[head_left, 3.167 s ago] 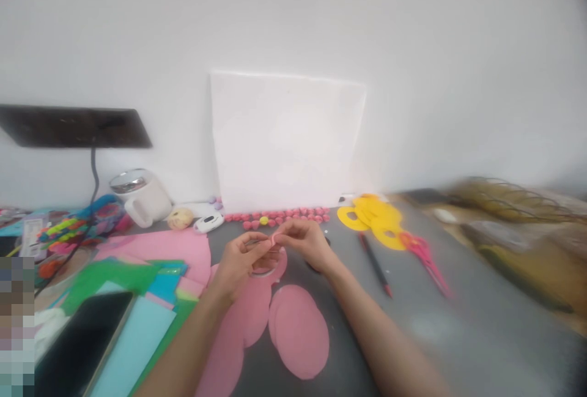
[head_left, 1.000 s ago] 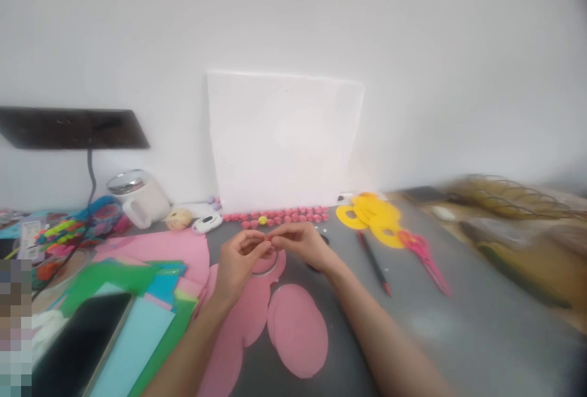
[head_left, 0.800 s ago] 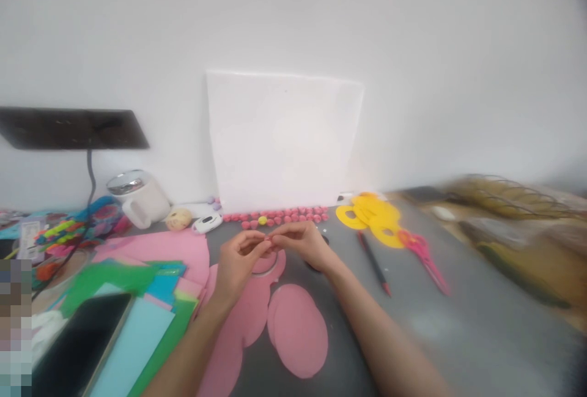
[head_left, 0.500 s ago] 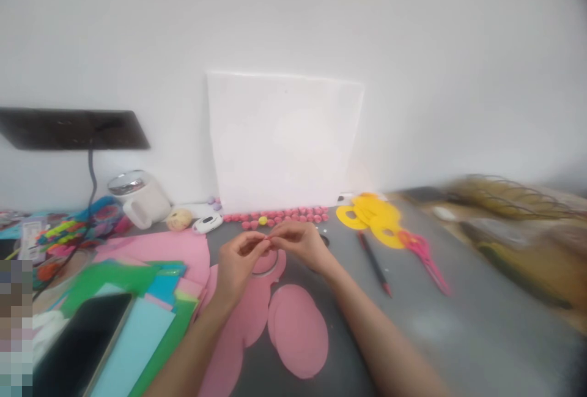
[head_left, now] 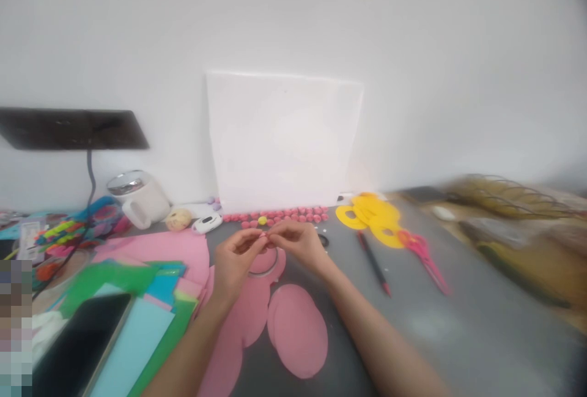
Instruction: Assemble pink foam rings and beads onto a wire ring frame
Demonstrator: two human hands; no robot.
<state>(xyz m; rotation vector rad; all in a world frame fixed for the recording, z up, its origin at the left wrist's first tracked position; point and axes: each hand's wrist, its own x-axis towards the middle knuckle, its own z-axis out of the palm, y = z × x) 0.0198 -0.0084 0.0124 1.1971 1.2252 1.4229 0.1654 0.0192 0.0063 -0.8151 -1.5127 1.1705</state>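
Left hand (head_left: 235, 257) and right hand (head_left: 300, 245) shifted slightly left, now meeting almost straight below the yellow ball (head_left: 262, 221) rather than below and right, pink strip (head_left: 263, 235) between them showing less, black ring (head_left: 326, 240) right of the ball more uncovered

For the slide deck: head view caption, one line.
Left hand and right hand pinch a small pink piece over overlapping round pink paper-like cutouts on a grey tabletop.

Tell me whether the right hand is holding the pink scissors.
No, the pink scissors lie on the grey table, apart from the right hand.
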